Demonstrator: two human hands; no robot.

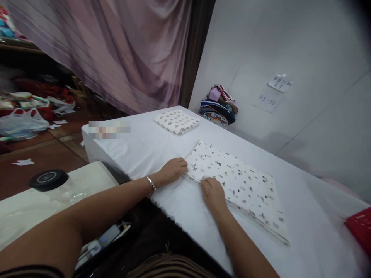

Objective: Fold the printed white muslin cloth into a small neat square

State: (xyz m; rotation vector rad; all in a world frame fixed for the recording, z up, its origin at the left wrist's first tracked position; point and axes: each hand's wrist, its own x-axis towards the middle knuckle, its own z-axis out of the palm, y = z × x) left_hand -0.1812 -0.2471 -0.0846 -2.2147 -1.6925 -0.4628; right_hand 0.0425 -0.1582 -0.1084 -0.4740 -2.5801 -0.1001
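Observation:
A white cloth (240, 181) with small grey and dark motifs lies folded in flat layers on the white-covered table (130, 148). At its near left corner, my left hand (172, 170) grips the edge with closed fingers. My right hand (213, 193) is a short way along the same near edge, its fingers bent over the layers and pinching them. The undersides of the fingers are hidden. Farther back sits a second folded cloth (176, 121), smaller and thicker, with a grey leaf-like print; neither hand touches it.
Folded garments (218, 106) are piled against the wall at the table's far side. A red object (361, 229) lies at the right edge. To my left stands a white surface with a black round lid (48, 179). Plastic bags (24, 123) lie on the floor. A pink curtain (139, 50) hangs behind.

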